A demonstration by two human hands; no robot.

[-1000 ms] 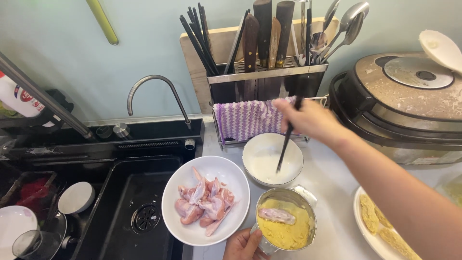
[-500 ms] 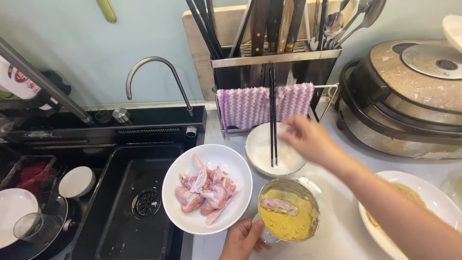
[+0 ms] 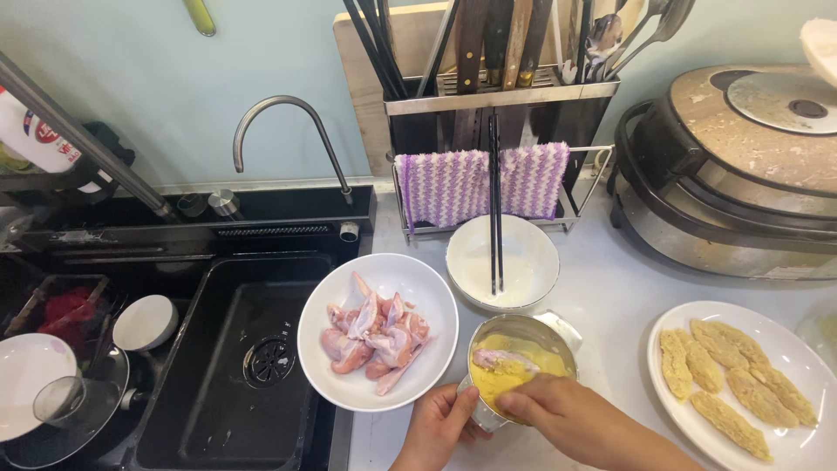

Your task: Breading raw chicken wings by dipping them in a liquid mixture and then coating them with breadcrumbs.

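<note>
While the left hand (image 3: 438, 425) steadies it, the metal bowl (image 3: 521, 362) sits in both grips — right hand (image 3: 558, 417) pinching its rim.

Small metal pot of yellow batter with one raw chicken piece in it

The metal pot (image 3: 521, 366) stands upright on the pale counter (image 3: 610, 305), just right of the white plate of raw chicken wings and just in front of the white bowl with the chopsticks. It is round and shiny, with a short tab handle on its far right rim, and holds thick yellow batter. A pinkish raw chicken piece (image 3: 499, 358) lies flat on the batter, partly coated, towards the near left side.
</note>
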